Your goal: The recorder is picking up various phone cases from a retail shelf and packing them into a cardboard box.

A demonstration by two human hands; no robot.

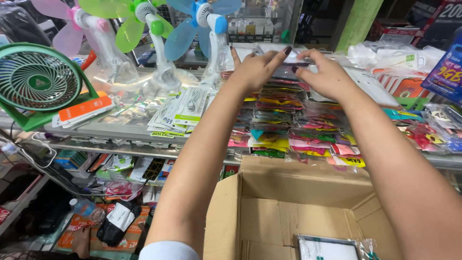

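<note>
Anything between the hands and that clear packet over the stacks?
Nothing visible. Left hand and right hand already pinch the clear packet from both ends, above the stacks of packets. The open box sits below, nearer the camera.

The small flat packet [294, 67] is mostly hidden between the left hand [255, 72] and right hand [327, 77]. The framed white item [327, 249] in the cardboard box [269, 212] is cut off by the bottom edge.
</note>
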